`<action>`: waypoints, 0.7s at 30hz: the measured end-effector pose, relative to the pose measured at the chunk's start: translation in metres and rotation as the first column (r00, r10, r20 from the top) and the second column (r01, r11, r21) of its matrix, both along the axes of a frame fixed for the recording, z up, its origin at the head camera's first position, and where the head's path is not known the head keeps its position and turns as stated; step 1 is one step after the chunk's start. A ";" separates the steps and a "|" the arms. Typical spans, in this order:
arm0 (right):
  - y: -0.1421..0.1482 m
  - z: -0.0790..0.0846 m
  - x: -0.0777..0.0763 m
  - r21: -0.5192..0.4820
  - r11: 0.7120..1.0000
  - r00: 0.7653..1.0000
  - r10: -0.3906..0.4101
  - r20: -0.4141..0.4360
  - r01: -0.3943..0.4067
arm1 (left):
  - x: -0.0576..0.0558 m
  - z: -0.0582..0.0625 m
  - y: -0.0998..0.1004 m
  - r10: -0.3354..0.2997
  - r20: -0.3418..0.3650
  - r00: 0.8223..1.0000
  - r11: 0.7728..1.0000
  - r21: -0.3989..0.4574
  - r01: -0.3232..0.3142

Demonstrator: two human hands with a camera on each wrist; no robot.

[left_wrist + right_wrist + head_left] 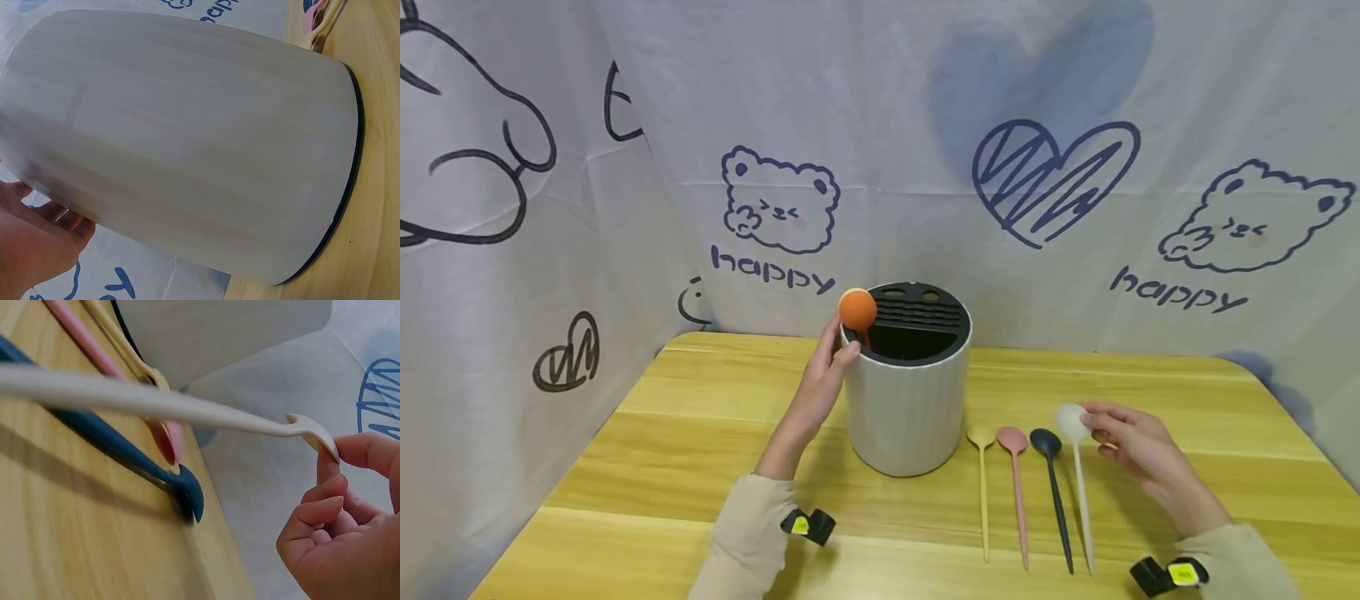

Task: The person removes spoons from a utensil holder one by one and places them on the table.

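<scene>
My left hand [822,377] holds the upper left side of a white ribbed utensil holder [906,417], thumb near the rim and fingers against the wall. An orange spoon [857,311] leans inside the black top opening, its round bowl above the rim. With thumb and fingertips, my right hand [1138,450] pinches the bowl of a white spoon [206,414], its handle pointing back toward me. Left of it lie a dark blue spoon [1054,475], a pink spoon [1017,475] and a yellow spoon [982,475], side by side with bowls away from me.
The wooden table [647,475] ends at the back against a white cloth [880,108] printed with bears and hearts. Slots and round holes mark the rear of the holder's black lid [917,314]. Black wrist cameras sit at both sleeves.
</scene>
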State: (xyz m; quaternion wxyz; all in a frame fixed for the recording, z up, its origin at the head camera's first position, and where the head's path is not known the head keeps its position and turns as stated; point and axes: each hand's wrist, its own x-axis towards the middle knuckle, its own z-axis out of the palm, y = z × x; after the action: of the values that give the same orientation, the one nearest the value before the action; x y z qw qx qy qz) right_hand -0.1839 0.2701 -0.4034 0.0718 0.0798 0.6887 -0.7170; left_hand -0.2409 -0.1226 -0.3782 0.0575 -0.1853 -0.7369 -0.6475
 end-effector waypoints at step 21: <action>0.036 -0.026 -0.011 -0.062 0.994 0.991 0.093 0.092 -0.087 | 0.000 0.000 0.000 -0.015 -0.006 1.000 1.000 0.001 0.015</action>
State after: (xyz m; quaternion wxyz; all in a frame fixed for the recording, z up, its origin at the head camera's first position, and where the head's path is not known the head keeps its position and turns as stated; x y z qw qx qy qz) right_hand -0.1950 0.3062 -0.4295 0.1388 0.0804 0.6663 -0.7282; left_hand -0.2412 -0.1224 -0.3781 0.0551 -0.1929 -0.7349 -0.6478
